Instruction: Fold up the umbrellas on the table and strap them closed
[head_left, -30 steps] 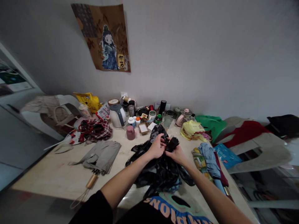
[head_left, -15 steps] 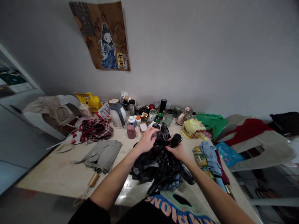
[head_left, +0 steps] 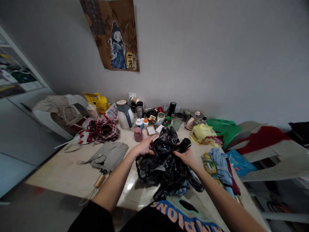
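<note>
A loosely folded umbrella (head_left: 166, 161) in black and grey camouflage fabric lies bunched on the table in front of my body. Its black handle (head_left: 184, 145) points up and to the right. My right hand (head_left: 185, 157) is closed around the umbrella just below that handle, with the thumb pressed against the gathered cloth. At the upper left side of the fabric is my left hand (head_left: 145, 146), its thumb and fingers apart. Whether its fingertips touch the cloth I cannot make out.
On the left lies a grey umbrella (head_left: 109, 156) with a wooden handle (head_left: 99, 181). Folded umbrellas (head_left: 220, 167) lie on the right. Behind stand a pink mug (head_left: 138, 134), an electric kettle (head_left: 125, 117), a glass pot (head_left: 177, 121) and a yellow bag (head_left: 203, 134).
My left hand has moved down and left, off the top of the bunched fabric. My right hand keeps its hold near the handle. The whole view has shifted slightly.
</note>
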A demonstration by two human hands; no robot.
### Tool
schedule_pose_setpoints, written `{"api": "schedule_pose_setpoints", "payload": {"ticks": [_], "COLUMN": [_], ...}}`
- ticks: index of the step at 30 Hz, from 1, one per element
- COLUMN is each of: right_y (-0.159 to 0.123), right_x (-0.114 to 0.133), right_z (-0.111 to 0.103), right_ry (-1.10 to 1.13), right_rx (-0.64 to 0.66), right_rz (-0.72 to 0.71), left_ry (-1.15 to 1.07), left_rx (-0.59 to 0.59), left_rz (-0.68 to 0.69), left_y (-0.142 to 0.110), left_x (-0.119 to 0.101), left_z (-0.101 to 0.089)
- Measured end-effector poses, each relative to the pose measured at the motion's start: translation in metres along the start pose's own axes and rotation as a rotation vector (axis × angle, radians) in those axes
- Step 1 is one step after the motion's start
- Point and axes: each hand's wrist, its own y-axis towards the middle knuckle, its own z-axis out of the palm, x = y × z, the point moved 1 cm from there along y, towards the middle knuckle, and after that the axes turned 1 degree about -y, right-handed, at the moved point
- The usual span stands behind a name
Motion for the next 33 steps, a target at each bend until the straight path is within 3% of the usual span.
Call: {"api": "schedule_pose_setpoints", "payload": {"ticks": [5,12,15,20,28,33], "right_y": [-0.002,-0.004,-0.004,-0.003,-0.005,-0.004], "right_x": [0.002,0.004,0.006,0.008,0.004,-0.003], "right_z": [-0.002,-0.004,-0.004,-0.002,0.000,0.002], "right_ry": [0.010,0.063,0.052,0.058,0.091,0.138], "right_rx": [-0.012,-0.002,-0.003,0.003,0.034,-0.071], "right_rz": [0.022,0.036,0.036,0.036,0.030,0.030], "left_ry": [0.034,0.066,0.070,0.029,-0.045,-0.279], "left_rx": [0.095,-0.153,-0.183,-0.164,-0.139,-0.056], "left_rz": [0.112,0.209,0.258,0.200,0.219,0.203], "left_y": [0.014,0.004,0.004,0.016,0.035,0.030], "left_x": [-0.016,-0.042,-0.047,-0.051,-0.064,-0.065], "left_z": [0.020,0.044,0.050,0.059,0.073,0.082]}}
